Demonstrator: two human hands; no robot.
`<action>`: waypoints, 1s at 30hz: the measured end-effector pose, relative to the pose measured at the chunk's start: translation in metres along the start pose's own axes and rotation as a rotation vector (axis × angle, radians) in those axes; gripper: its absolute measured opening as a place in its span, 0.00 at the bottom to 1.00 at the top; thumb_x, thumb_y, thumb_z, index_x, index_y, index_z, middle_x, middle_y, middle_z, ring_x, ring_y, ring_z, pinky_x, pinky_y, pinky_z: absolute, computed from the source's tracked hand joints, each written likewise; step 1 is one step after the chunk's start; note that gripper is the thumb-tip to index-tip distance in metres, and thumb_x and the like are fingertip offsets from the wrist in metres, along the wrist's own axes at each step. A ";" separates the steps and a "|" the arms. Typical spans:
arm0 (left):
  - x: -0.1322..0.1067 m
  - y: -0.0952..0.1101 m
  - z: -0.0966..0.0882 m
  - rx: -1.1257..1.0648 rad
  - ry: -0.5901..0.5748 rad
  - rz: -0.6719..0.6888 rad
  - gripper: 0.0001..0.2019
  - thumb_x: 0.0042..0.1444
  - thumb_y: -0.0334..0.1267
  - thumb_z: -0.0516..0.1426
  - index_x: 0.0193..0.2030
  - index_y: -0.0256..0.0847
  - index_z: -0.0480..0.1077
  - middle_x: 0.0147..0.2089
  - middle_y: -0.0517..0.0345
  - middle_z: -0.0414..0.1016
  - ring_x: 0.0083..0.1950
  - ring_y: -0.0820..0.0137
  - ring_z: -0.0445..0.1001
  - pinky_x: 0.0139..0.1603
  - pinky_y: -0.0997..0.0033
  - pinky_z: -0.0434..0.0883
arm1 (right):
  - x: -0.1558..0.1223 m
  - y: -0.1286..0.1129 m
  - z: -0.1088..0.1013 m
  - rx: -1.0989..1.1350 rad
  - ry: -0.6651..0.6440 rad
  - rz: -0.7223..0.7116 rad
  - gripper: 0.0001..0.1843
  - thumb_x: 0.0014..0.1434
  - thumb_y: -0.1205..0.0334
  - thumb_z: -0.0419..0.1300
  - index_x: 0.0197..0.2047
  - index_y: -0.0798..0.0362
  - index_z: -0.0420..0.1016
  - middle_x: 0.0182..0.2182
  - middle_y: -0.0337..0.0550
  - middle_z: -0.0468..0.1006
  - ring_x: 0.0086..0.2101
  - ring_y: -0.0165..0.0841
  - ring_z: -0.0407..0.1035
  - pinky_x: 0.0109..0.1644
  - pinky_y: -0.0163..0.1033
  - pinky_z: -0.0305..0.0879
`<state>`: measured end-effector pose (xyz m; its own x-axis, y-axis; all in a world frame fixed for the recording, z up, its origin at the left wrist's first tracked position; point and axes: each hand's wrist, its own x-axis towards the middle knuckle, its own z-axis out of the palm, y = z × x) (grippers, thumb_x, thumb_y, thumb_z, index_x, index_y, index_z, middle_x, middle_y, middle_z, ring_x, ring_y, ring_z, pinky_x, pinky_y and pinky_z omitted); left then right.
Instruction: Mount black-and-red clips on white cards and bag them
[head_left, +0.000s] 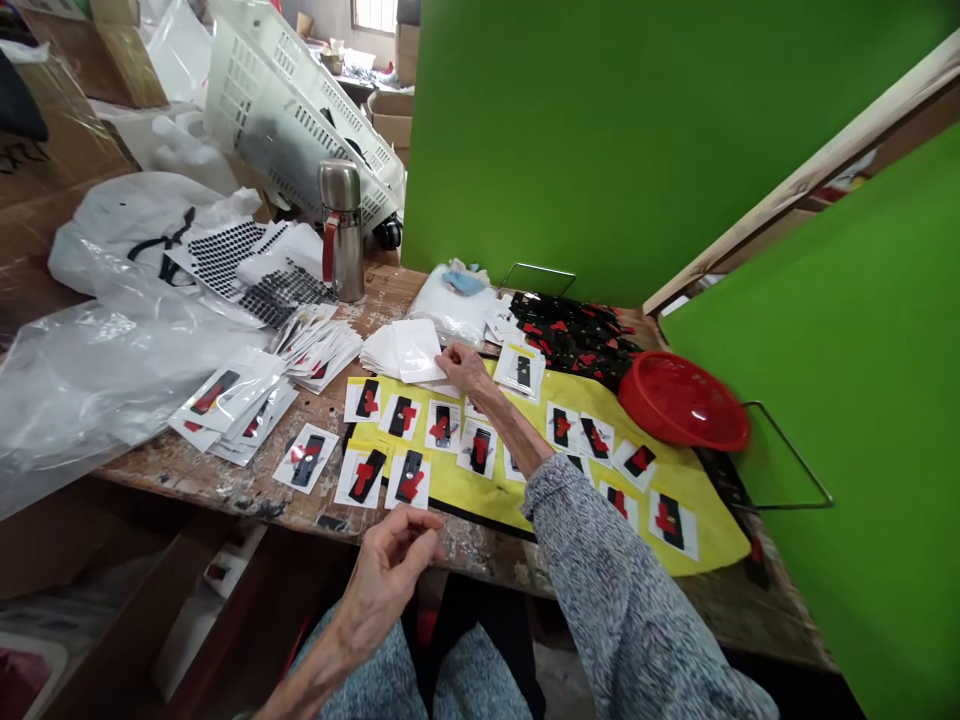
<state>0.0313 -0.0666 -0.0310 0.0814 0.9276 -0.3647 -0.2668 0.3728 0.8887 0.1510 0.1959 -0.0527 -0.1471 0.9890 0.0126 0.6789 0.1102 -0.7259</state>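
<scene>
My right hand (463, 368) reaches across the table, its fingertips pinched at the right edge of a white packaging bag (417, 350) on top of a stack. Over the table's front edge, my left hand (394, 565) hovers with loosely curled fingers; a gap shows between thumb and forefinger, with nothing in it. Around both hands lie rows of white cards, each with a black and red piece, such as one card (410, 480) near my left fingertips. Most rest on a yellow cloth (555, 500). My right forearm hides some of them.
Filled bags (232, 405) lie piled at left beside clear plastic sheeting (127, 370). A steel thermos (343, 235) stands behind them. At right are a red basin (679, 400) and a heap of black and red pieces (574, 330). Green panels (540, 130) enclose the back and right.
</scene>
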 end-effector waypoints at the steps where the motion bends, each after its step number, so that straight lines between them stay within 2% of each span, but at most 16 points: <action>1: 0.000 0.001 -0.001 0.007 0.004 0.007 0.14 0.55 0.49 0.61 0.38 0.39 0.74 0.33 0.59 0.74 0.36 0.72 0.72 0.41 0.73 0.69 | -0.001 -0.001 -0.001 0.016 0.011 -0.015 0.07 0.51 0.58 0.55 0.26 0.51 0.62 0.25 0.36 0.68 0.27 0.31 0.61 0.33 0.36 0.57; 6: 0.004 0.008 -0.010 0.053 0.085 0.067 0.14 0.54 0.48 0.61 0.38 0.39 0.75 0.33 0.59 0.74 0.35 0.73 0.71 0.39 0.75 0.69 | -0.009 -0.009 -0.005 0.063 0.131 -0.082 0.05 0.53 0.62 0.50 0.27 0.51 0.63 0.24 0.37 0.66 0.28 0.32 0.60 0.36 0.38 0.56; 11: 0.014 0.026 -0.017 0.072 0.171 0.132 0.14 0.52 0.47 0.62 0.38 0.38 0.76 0.35 0.57 0.77 0.36 0.71 0.73 0.40 0.73 0.70 | -0.007 -0.013 -0.008 0.079 0.225 -0.046 0.08 0.54 0.63 0.47 0.33 0.51 0.65 0.26 0.40 0.69 0.29 0.34 0.62 0.36 0.39 0.58; 17: 0.026 0.041 -0.016 0.051 0.205 0.194 0.13 0.50 0.46 0.63 0.36 0.38 0.76 0.31 0.58 0.76 0.32 0.71 0.74 0.38 0.72 0.70 | -0.002 -0.015 -0.006 0.050 0.229 -0.006 0.06 0.57 0.62 0.47 0.31 0.50 0.64 0.27 0.43 0.72 0.32 0.38 0.65 0.39 0.41 0.60; 22: 0.034 0.051 -0.015 0.059 0.234 0.219 0.12 0.47 0.45 0.64 0.34 0.38 0.76 0.28 0.60 0.75 0.30 0.73 0.72 0.33 0.75 0.69 | -0.002 -0.020 -0.003 0.050 0.175 -0.009 0.08 0.57 0.58 0.51 0.38 0.52 0.65 0.32 0.46 0.74 0.33 0.38 0.67 0.40 0.41 0.61; 25: 0.036 0.055 -0.015 0.072 0.235 0.220 0.12 0.47 0.45 0.63 0.34 0.38 0.76 0.28 0.60 0.74 0.30 0.74 0.71 0.32 0.76 0.67 | -0.002 -0.025 -0.005 0.043 0.145 -0.047 0.06 0.55 0.59 0.53 0.36 0.51 0.65 0.32 0.45 0.74 0.35 0.38 0.67 0.43 0.41 0.61; 30: 0.035 0.055 -0.018 0.072 0.228 0.193 0.14 0.47 0.46 0.64 0.34 0.37 0.76 0.29 0.60 0.75 0.31 0.74 0.71 0.34 0.75 0.68 | 0.000 -0.037 -0.013 0.040 0.196 -0.077 0.04 0.56 0.62 0.49 0.34 0.50 0.63 0.29 0.43 0.71 0.34 0.39 0.65 0.44 0.44 0.58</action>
<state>0.0024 -0.0141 0.0003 -0.1836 0.9551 -0.2326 -0.1873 0.1983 0.9621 0.1349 0.1926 -0.0169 -0.0519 0.9784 0.2001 0.6410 0.1863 -0.7445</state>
